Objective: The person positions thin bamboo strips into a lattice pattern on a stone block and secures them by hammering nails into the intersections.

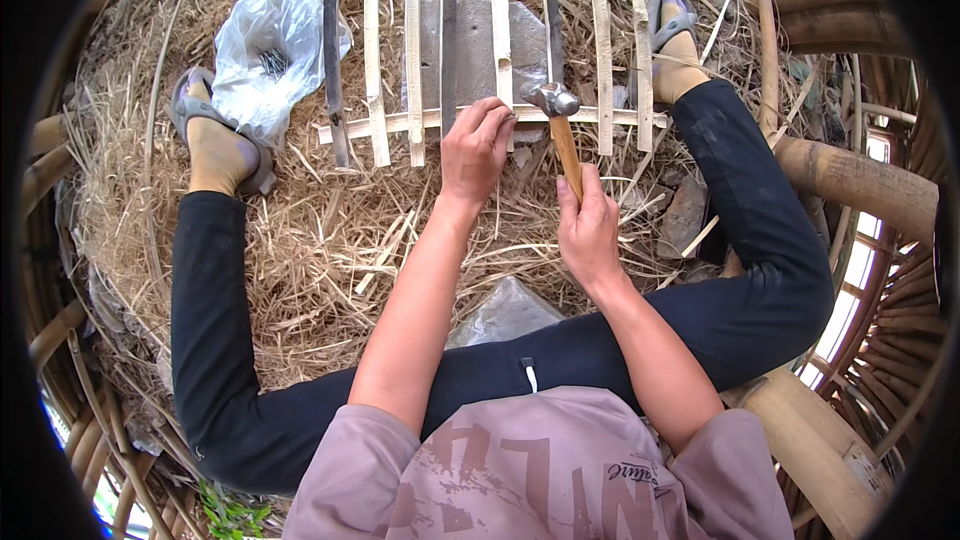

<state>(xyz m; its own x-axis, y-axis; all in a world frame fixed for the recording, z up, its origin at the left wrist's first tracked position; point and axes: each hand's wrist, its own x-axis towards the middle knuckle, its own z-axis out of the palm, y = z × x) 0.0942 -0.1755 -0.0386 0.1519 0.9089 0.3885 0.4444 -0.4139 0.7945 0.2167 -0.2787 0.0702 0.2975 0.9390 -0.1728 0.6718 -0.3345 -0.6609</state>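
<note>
My right hand [590,225] is wrapped round the wooden handle of a hammer [566,150]. The hammer's metal head is up beside a dark slat, near the crosspiece. My left hand [474,152] is closed in a pinch at the crosspiece [430,119], with its fingertips by a pale slat [501,35]. What the fingertips hold, if anything, is too small to make out. Several pale and dark bamboo slats run side by side away from me, their near ends crossing the thin crosspiece. Beneath them lies a grey slab [470,50].
Left of the slats a clear plastic bag [265,100] lies open, with nails [273,63] inside. Dry straw and bamboo splinters cover the ground. A stone [683,217] sits by my right leg, another grey block [507,312] between my legs. Thick bamboo poles [850,175] stand at the right.
</note>
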